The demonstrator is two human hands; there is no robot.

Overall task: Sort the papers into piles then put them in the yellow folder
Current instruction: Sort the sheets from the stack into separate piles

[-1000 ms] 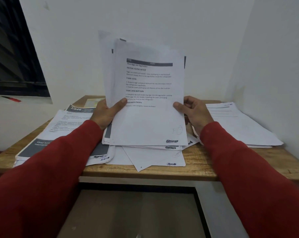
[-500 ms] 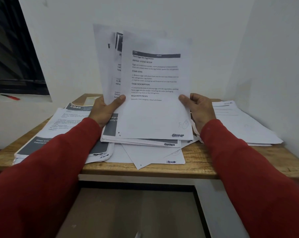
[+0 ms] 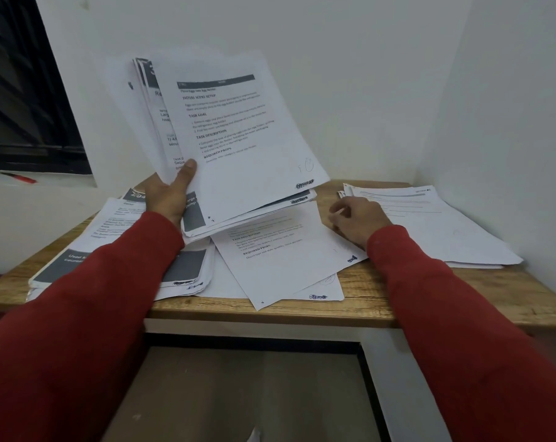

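left hand (image 3: 169, 199): gripped a raised sheaf of papers (image 3: 235, 145) at its lower left corner, thumb pressed on the front sheet, fingers behind.
right hand (image 3: 356, 223): fingers loosely curled, held nothing, hovered low over the worktop (image 3: 398, 301) between the loose sheets and the right pile; contact with the paper below could not be told.
sheaf of papers: lifted off the worktop, tilted with its top leaning left; front sheet carried printed headings and a dark bar across the top; sheets behind fanned out to the left.
loose sheets (image 3: 286, 266): lay flat at the worktop's middle, overlapping at angles, one corner reaching the front edge.
left pile (image 3: 117, 231): stacked printed sheets with dark grey blocks, at the worktop's left end, partly covered by the left sleeve (image 3: 79, 314).
right pile (image 3: 439, 224): white sheets stacked at the worktop's right end, near the wall corner.
yellow folder: could not be made out.
red pen (image 3: 19, 177): lay on the window ledge at far left, well apart from the papers.
sleeves: both arms wore red.
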